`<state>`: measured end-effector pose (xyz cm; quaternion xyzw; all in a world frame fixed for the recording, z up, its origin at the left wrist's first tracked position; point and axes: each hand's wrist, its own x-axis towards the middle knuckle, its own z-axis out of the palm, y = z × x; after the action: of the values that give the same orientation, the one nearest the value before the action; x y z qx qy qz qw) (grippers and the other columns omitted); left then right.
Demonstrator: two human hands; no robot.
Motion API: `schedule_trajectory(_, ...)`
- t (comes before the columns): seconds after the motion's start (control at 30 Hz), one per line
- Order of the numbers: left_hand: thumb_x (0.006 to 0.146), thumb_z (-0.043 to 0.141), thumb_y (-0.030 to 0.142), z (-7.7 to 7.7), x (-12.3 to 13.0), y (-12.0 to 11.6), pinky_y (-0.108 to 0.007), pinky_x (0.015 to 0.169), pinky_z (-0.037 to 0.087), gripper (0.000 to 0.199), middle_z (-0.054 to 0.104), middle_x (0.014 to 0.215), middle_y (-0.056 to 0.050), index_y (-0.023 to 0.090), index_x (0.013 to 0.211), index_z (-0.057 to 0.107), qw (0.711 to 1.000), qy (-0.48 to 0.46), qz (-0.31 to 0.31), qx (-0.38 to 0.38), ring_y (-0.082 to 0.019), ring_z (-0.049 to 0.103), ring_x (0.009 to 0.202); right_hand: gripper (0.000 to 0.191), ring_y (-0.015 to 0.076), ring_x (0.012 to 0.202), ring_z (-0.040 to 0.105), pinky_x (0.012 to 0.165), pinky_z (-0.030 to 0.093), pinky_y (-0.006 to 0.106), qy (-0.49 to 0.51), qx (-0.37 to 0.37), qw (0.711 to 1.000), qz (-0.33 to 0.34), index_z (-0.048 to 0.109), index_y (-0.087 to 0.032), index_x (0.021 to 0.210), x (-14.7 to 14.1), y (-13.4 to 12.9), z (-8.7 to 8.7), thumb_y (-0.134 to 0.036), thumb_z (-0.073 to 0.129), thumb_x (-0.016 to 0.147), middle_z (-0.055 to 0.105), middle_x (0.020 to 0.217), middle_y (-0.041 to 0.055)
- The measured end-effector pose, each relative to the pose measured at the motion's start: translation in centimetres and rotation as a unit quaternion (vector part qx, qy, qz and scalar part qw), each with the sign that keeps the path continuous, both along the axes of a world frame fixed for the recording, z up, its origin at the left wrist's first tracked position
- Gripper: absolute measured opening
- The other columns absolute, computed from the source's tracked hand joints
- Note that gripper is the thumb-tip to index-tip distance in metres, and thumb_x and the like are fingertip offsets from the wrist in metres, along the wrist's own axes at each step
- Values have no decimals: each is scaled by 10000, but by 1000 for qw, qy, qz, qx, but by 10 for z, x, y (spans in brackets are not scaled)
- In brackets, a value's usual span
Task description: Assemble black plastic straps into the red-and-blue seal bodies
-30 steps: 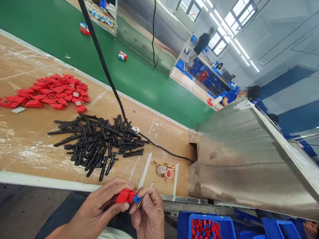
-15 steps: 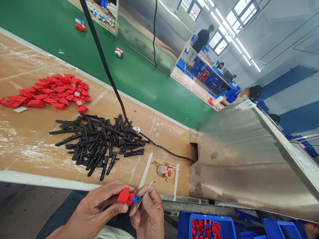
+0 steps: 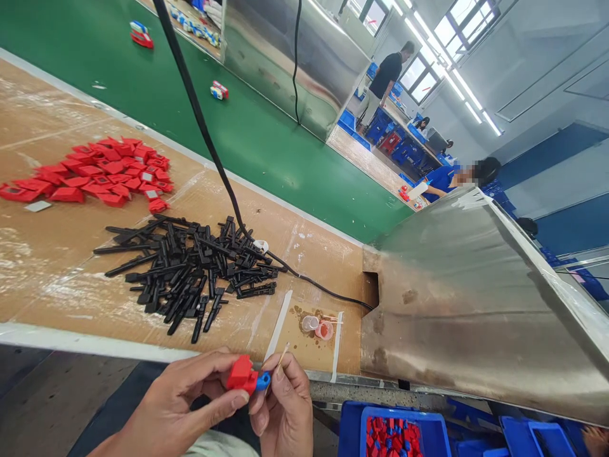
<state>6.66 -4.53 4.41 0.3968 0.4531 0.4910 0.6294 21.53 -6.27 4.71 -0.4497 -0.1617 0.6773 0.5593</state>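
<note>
Between the thumb and fingers of my left hand (image 3: 185,397) is a red plastic part (image 3: 242,373), with a small blue ring-ended piece (image 3: 263,381) sticking out of its right side. My right hand (image 3: 288,400) is closed around a thin wooden stick (image 3: 284,354) that points up, and its fingertips are at the blue piece. Both hands are in front of the table's near edge. Beyond them lie a pile of black plastic parts (image 3: 190,266) and, farther left, a heap of red parts (image 3: 104,168). Two small cups (image 3: 324,330) stand on the stained cardboard, one with reddish contents.
A black cable (image 3: 204,133) crosses the table to a notch in the metal panel (image 3: 457,304) on the right. Behind runs a green belt (image 3: 285,171) carrying small toy pieces (image 3: 219,91). At lower right, a blue bin (image 3: 404,419) holds red and blue parts. Other people work in the background.
The red part has tilted slightly in my left hand and shifted a little to the right. On the green belt the toy pieces have moved left. The right hand has hardly moved.
</note>
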Motion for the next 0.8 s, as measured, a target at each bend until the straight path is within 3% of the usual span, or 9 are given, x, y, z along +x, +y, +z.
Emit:
schedule_trajectory(0.2,745,946,629,1,4,-2,-218,570,614,333,803,701,-9,309,829,909,1000,-6,10,-25,-168,676,592,511,3,301,327,323,202,118,6,1,1000,10,787,-177,820,0,-1,-1,-634,1003,747,688,485,-20)
schedule_trajectory(0.43,686,950,745,6,4,-1,-212,541,616,454,792,698,-1,318,837,918,997,-29,12,-74,-175,695,600,529,11,304,306,328,172,134,-13,0,1000,10,771,-173,818,-2,1,0,-647,994,748,655,467,-36)
schedule_trajectory(0.53,670,959,751,6,4,0,-237,648,673,471,828,789,-17,314,842,919,997,-29,24,-74,-208,759,704,537,20,306,288,331,157,149,-24,7,1000,6,761,-174,811,-2,2,0,-659,984,751,626,452,-47)
schedule_trajectory(0.67,759,912,730,-4,-1,2,-264,781,696,447,847,869,-60,300,882,930,999,-13,16,-34,-247,800,840,516,20,308,276,340,158,155,-32,22,999,-3,778,-176,821,-3,4,-1,-651,974,771,646,470,-39)
schedule_trajectory(0.8,817,921,607,-22,-11,8,-281,871,698,308,889,1004,-62,350,986,938,999,-13,-49,-15,-272,846,953,495,21,312,276,342,159,151,-36,32,999,1,793,-177,817,-3,4,-2,-641,964,793,659,476,-29)
